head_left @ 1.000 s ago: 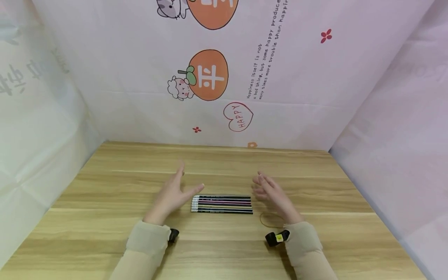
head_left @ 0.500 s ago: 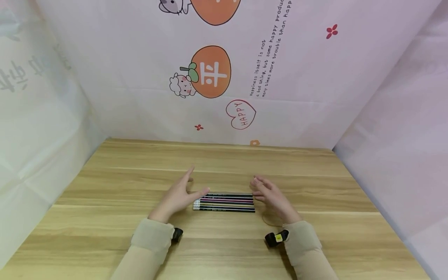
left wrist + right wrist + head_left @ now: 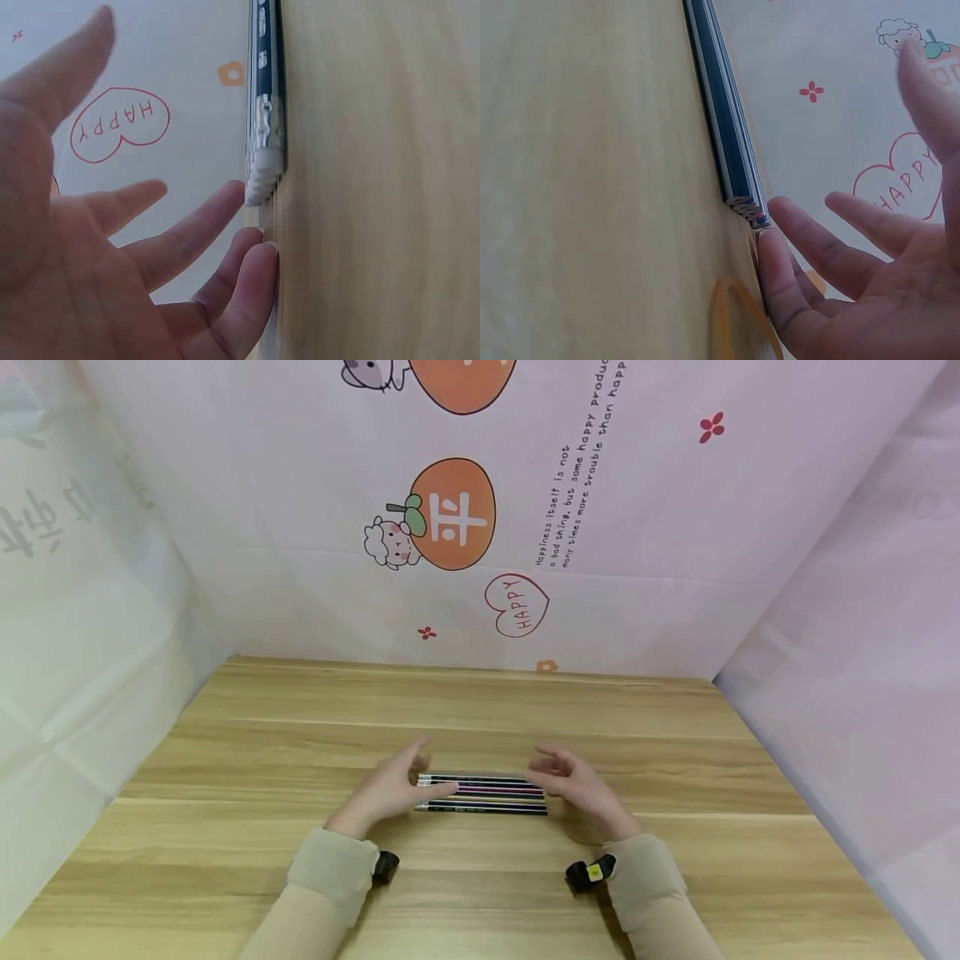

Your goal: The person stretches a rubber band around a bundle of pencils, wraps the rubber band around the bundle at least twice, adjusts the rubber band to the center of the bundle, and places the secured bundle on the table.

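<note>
Several dark pencils (image 3: 491, 808) lie side by side in a flat row on the table, one stripe among them pinkish. Their white erasers (image 3: 268, 161) point left; the flat unsharpened ends (image 3: 742, 206) point right. At the eraser end my left hand (image 3: 382, 795) is spread, its thumb above the row and its other fingers beyond it. My right hand (image 3: 583, 783) hovers by the opposite end with loosely bent fingers, thumb over the pencil ends. Neither hand grips anything; whether fingertips touch the pencils I cannot tell.
A yellowish rubber band (image 3: 721, 319) lies on the table near the right wrist, partly hidden in the head view. Printed white sheeting (image 3: 300, 602) rises behind the wooden table (image 3: 480, 893) and along both sides.
My left hand has moved right and lowered, its thumb now over the eraser end. The right hand has shifted slightly left, its thumb now reaching over the pencil ends. The pencils lie still.
</note>
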